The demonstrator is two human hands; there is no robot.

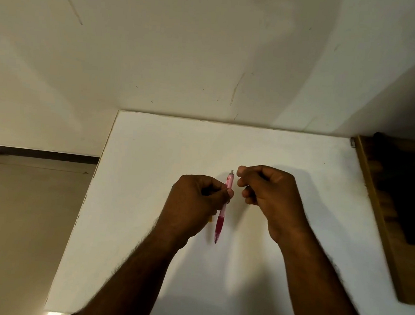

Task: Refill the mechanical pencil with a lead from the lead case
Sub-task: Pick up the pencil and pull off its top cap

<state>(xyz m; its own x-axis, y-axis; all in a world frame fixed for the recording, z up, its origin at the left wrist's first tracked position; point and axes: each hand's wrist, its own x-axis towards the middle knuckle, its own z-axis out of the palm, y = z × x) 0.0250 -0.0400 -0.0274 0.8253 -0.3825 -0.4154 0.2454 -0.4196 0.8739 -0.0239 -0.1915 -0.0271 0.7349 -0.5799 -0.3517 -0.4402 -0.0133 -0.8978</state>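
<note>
- Pencil (223, 208): pink mechanical type, held above the white table (152, 153), tip toward me, cap end pointing away.
- Left hand (195, 201): grip clenched around the pencil's upper barrel.
- Right hand (270, 194): fingers pinched together just beside the cap end; I cannot tell what they hold.
- Small yellow object (211, 219) partly hidden under the left hand; I cannot identify it.

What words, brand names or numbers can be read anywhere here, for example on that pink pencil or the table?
None can be read.
The pink mechanical pencil in the left hand: no legible print; any marking is too small and blurred.
The white table: blank.
The right hand: closed, whatever it pinches is hidden.
A yellow sliver under the left hand: too hidden to read.
</note>
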